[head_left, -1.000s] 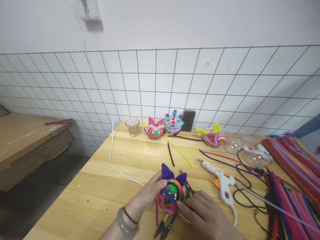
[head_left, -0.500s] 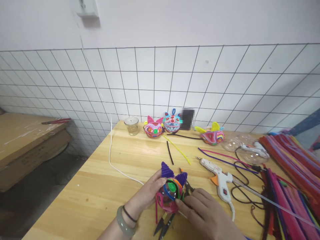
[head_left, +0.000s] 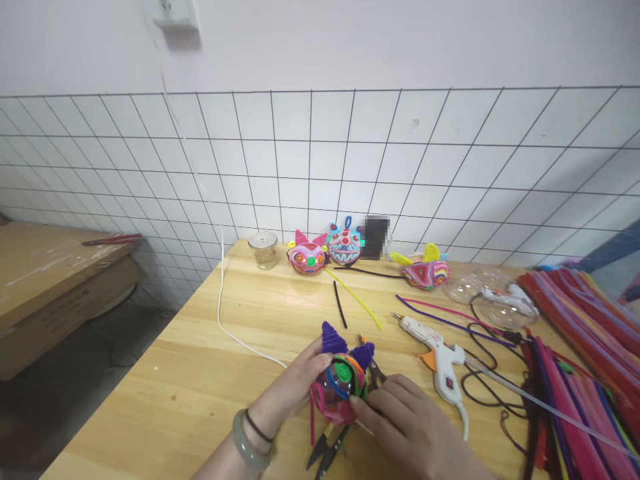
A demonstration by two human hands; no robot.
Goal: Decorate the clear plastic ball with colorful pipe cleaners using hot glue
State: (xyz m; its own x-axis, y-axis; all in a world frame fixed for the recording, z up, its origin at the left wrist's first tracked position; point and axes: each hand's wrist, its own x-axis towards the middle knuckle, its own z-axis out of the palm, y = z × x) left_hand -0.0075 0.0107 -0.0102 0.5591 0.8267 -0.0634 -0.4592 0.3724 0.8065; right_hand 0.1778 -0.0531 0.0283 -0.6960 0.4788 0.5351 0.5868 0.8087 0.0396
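Note:
My left hand (head_left: 300,379) is closed around the left side of a clear plastic ball (head_left: 332,395) partly covered with coloured pipe cleaners. Two purple pointed ears (head_left: 334,339) stand on its top, with a green coil, a blue strip, and pink loops below. My right hand (head_left: 407,423) has its fingers curled, with the tips pressed to the ball's lower right side; exactly what they pinch is hidden. Under the ball, dark snips (head_left: 327,453) lie with their blades toward me. A pink pipe cleaner (head_left: 313,427) sticks out beneath the ball.
A white glue gun (head_left: 440,363) with dark cords lies to the right, beside bundles of pipe cleaners (head_left: 570,400). Along the back stand a glass cup (head_left: 263,252), a pink animal head (head_left: 307,259), a blue one (head_left: 344,247) and a fish shape (head_left: 425,272). Clear plastic shells (head_left: 467,287) lie behind.
Both hands and the ball stay almost in place. The camera view has shifted very slightly.

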